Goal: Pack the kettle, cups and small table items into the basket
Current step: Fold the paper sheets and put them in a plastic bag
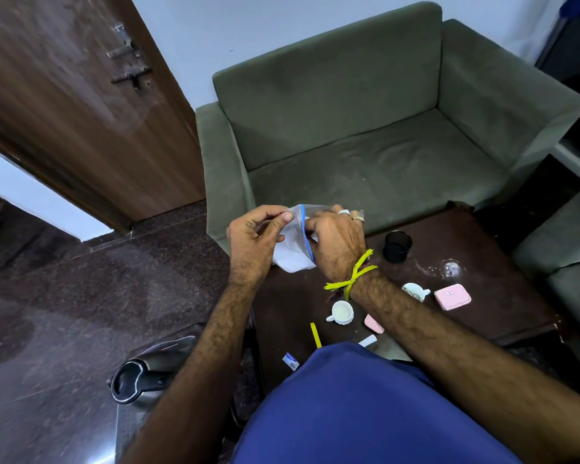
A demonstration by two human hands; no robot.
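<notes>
Both hands hold a clear zip bag (pixel 293 252) with a blue seal strip above the table's far left corner. My left hand (pixel 255 239) pinches its left edge; my right hand (pixel 335 239), with a yellow thread at the wrist, grips the right side. On the dark table (pixel 503 316) stand a white cup (pixel 341 312), a second white cup (pixel 415 291) tipped on its side, a black mesh cup (pixel 396 246), a pink case (pixel 452 297), a smaller pink item (pixel 373 323) and a yellow stick (pixel 315 334). The black kettle (pixel 148 376) lies low at the left, partly behind my left arm.
A green sofa (pixel 365 135) stands behind the table, and another green seat (pixel 563 249) at the right. A brown door (pixel 67 105) is open at the left over dark stone floor. A small card (pixel 290 360) and a white slip (pixel 367 340) lie near the table's front edge.
</notes>
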